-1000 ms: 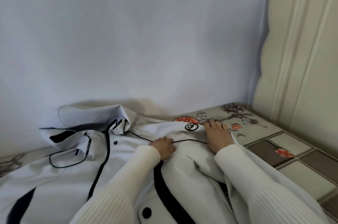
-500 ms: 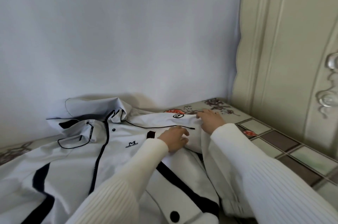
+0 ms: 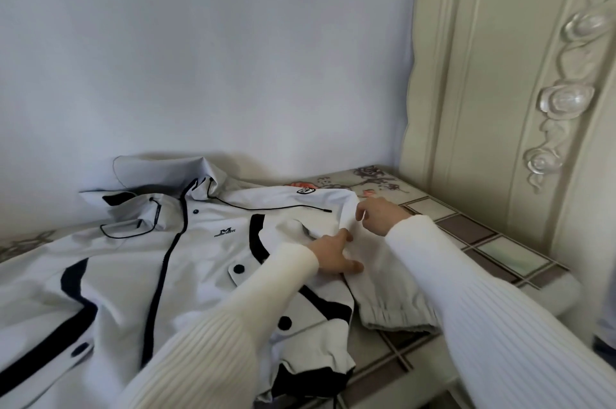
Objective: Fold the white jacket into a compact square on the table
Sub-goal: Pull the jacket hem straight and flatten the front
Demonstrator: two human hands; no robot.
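A white jacket [image 3: 206, 252] with black trim, snaps and a hood lies front up across the table [image 3: 493, 242], hood toward the wall. Its right sleeve runs down toward the table's near edge, elastic cuff [image 3: 396, 318] lying flat. My left hand [image 3: 333, 255] presses on the fabric where that sleeve meets the body, fingers spread. My right hand [image 3: 376, 213] pinches the shoulder fabric just right of it, fingers curled on the cloth.
The table has a tiled, flower-printed top; its right and near edges lie close to the sleeve. A plain wall stands right behind the hood. A cream carved panel [image 3: 520, 81] with clear knobs rises at the right.
The view has tilted down and shifted right. Both hands have moved toward me along the right shoulder; the right hand went from lying flat to pinching the fabric, and the sleeve now hangs straighter.
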